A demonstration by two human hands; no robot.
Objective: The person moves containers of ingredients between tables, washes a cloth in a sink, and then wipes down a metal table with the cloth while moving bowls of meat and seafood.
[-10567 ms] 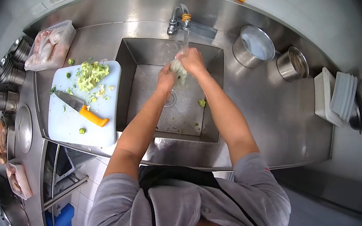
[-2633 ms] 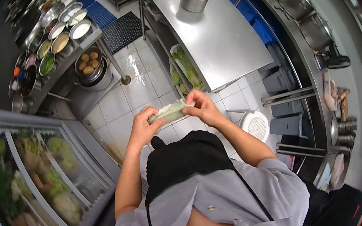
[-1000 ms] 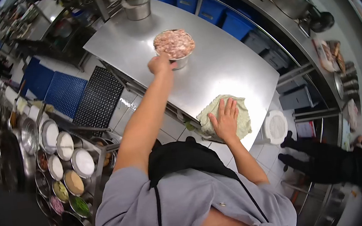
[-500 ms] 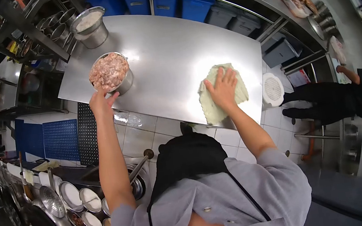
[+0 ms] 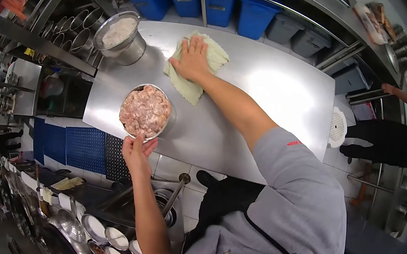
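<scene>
My right hand (image 5: pixel 192 61) lies with fingers spread on a pale green cloth (image 5: pixel 216 59), pressing it flat against the steel table (image 5: pixel 262 104) near its far edge. At the near left edge of the table, my left hand (image 5: pixel 138 153) pinches the rim of a round metal pot (image 5: pixel 169 125). Chunks of raw pinkish meat (image 5: pixel 145 111) fill that pot to the top. Behind it, at the far left corner, another metal pot (image 5: pixel 131 51) carries a strainer with pale, whitish contents (image 5: pixel 120 32).
Blue bins (image 5: pixel 221 7) and grey bins (image 5: pixel 285 28) line the floor beyond the table. A white perforated stool (image 5: pixel 337 127) stands off the right end, near a person in dark clothes (image 5: pixel 380 139). Bowls of ingredients (image 5: pixel 117 237) sit at lower left.
My right hand has slid the cloth from the table's right side to the far left-centre. My left hand stays at the meat pot's rim. The camera view has shifted.
</scene>
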